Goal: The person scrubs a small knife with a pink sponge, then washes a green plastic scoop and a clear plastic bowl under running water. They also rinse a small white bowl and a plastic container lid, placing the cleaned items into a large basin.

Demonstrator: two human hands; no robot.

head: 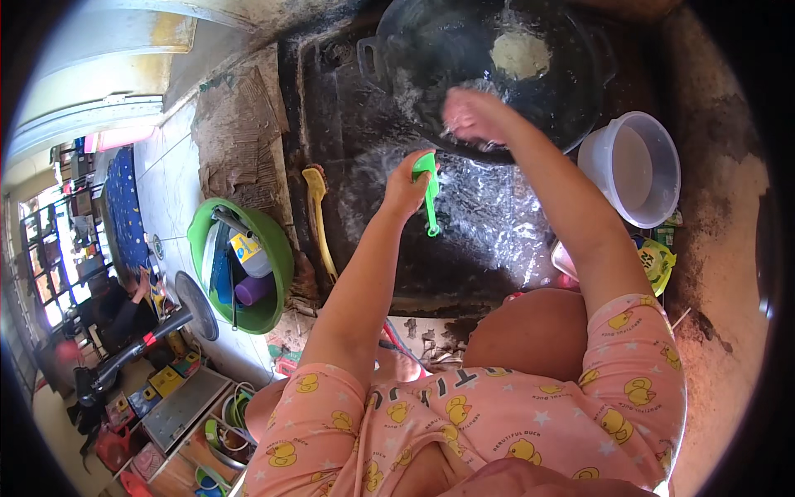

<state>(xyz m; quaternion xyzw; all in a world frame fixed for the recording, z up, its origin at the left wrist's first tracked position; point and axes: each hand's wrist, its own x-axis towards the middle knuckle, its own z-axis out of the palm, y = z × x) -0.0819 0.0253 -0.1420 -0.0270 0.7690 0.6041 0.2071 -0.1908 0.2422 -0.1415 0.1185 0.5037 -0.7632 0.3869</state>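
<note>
My left hand [407,188] grips a bright green plastic utensil [430,202] with a ring at its handle end. Its broad part is partly covered by my fingers. Above and to the right, my right hand [475,116] is blurred over the near part of a large dark wok-like pan [447,56] with loop handles. Splashing water surrounds that hand, and whether it holds anything is unclear. A thin stream of water [507,7] comes down at the top, above a pale round patch [520,54] in the pan. The dark basin floor [447,273] under my hands is wet.
A translucent plastic bucket [646,168] holding cloudy liquid stands right of the pan. A yellow-handled brush [318,205] leans at the left. Farther left is a green tub [282,273] with containers inside. A green packet [657,264] lies below the bucket. Another person's hand [143,284] shows far left.
</note>
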